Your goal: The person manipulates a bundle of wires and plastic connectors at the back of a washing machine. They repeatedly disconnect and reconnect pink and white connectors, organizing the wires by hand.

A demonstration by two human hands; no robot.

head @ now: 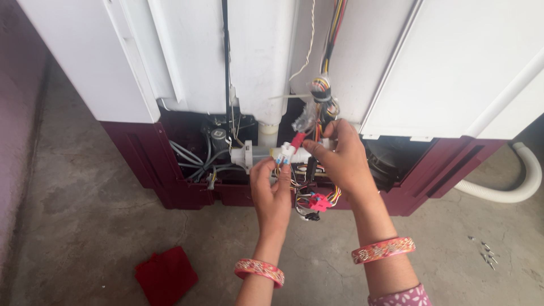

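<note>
A washing machine (453, 62) with a white body and maroon base stands open at the back, showing hoses and a coloured wire bundle (322, 90). My left hand (271, 190) pinches a small white connector (287, 152) on the wires. My right hand (340, 156) grips the other white plug end beside it, with a red piece (298, 139) just above. A red connector (319, 202) hangs below on loose wires. Both wrists wear pink bangles.
A red cloth (166, 275) lies on the concrete floor at the lower left. Several screws (487, 254) lie on the floor at the right. A white corrugated drain hose (521, 181) curves out at the right. A dark wall runs along the left.
</note>
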